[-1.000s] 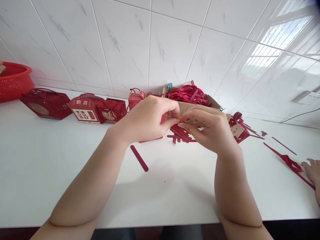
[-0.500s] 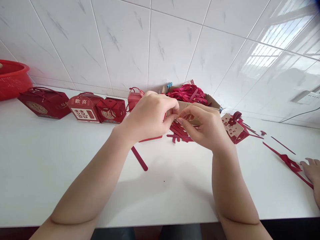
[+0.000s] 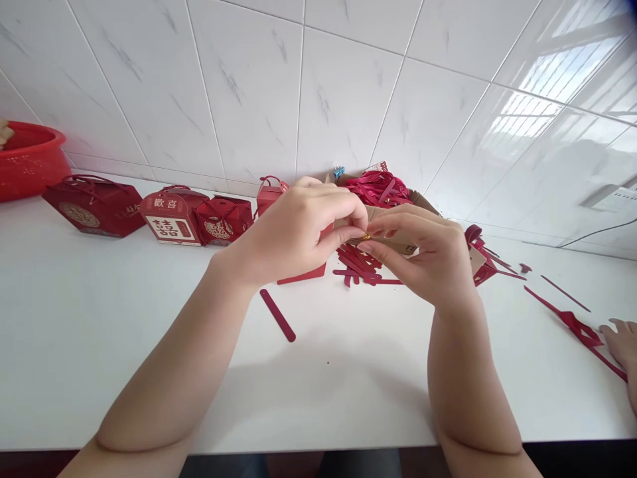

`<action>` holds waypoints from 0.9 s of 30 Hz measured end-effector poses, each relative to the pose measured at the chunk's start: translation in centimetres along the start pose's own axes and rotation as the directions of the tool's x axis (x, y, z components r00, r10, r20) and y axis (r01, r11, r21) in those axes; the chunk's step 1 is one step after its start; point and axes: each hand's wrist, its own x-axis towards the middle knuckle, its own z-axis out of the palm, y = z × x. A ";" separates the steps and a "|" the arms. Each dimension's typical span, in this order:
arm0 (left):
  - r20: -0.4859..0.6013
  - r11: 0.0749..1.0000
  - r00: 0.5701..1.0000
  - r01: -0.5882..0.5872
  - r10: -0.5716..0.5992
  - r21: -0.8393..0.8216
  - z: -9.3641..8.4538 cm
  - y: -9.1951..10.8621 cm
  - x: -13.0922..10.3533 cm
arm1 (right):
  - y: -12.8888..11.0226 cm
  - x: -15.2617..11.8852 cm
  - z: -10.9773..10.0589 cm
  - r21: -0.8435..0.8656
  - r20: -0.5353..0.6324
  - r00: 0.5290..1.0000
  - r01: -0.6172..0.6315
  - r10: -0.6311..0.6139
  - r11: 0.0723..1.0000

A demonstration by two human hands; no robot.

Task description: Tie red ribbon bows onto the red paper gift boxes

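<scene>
A tiny gold-coloured piece (image 3: pixel 367 236) shows between the fingertips of my two hands; its kind is too small to make out. My left hand (image 3: pixel 298 229) is closed in a pinch at its left side. From the right, the thumb and fingers of my right hand (image 3: pixel 428 255) pinch at the same spot. Partly hidden under my left hand is a red paper box (image 3: pixel 302 275). Several dark red strips (image 3: pixel 355 262) lie beyond the hands, before a cardboard box (image 3: pixel 421 202) heaped with red strips. One loose strip (image 3: pixel 277 315) lies nearer me.
Along the tiled wall at left stand a red basket (image 3: pixel 34 162) and red gift boxes (image 3: pixel 94 206), (image 3: pixel 172 219), (image 3: pixel 223 219). A red box (image 3: pixel 482 262) sits right of my hand. Another person's hand (image 3: pixel 622 342) rests by a red ribbon (image 3: pixel 580 328) at far right.
Both hands have shifted slightly right, still pinched together. The gold-coloured piece shows more clearly between the fingertips. My right hand now covers more of the red box beside it.
</scene>
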 end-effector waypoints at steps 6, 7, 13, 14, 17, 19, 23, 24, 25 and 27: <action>-0.038 0.999 0.999 0.025 -0.026 -0.024 0.0 0.1 -0.3 | -0.4 -0.2 -0.3 0.027 -0.067 0.995 0.070 -0.069 0.997; -0.043 0.999 0.999 0.021 -0.022 -0.028 0.0 0.1 -0.3 | -0.4 -0.3 -0.3 0.030 -0.071 0.995 0.074 -0.072 0.997; -0.107 0.998 0.994 -0.040 0.035 -0.045 0.2 0.2 -0.3 | -0.5 -0.1 -0.7 0.057 -0.066 0.996 0.060 -0.056 0.997; -0.135 0.998 0.991 -0.034 0.027 -0.055 0.2 0.2 -0.3 | -0.3 -0.1 -0.7 0.052 -0.058 0.998 0.037 -0.034 0.998; -0.197 0.993 0.976 0.083 -0.098 -0.081 0.0 -0.6 -0.2 | 1.4 0.0 -0.6 0.002 -0.005 0.996 -0.091 0.091 0.996; -0.182 0.973 0.956 0.224 -0.230 -0.051 -0.1 -1.7 -0.2 | 3.4 -0.2 -0.2 -0.048 0.069 0.973 -0.216 0.219 0.975; -0.044 0.875 0.879 0.476 -0.474 0.085 0.0 -4.7 -0.4 | 8.1 -0.8 1.5 -0.247 0.283 0.777 -0.507 0.562 0.826; 0.004 0.848 0.853 0.518 -0.522 0.112 0.2 -5.4 -0.5 | 9.2 -1.0 1.9 -0.327 0.338 0.691 -0.550 0.638 0.769; 0.050 0.822 0.825 0.552 -0.563 0.138 0.4 -6.0 -0.6 | 10.2 -1.3 2.3 -0.413 0.377 0.602 -0.571 0.704 0.709; 0.130 0.781 0.773 0.598 -0.621 0.180 0.8 -6.9 -0.7 | 11.9 -1.9 3.0 -0.514 0.422 0.467 -0.583 0.777 0.629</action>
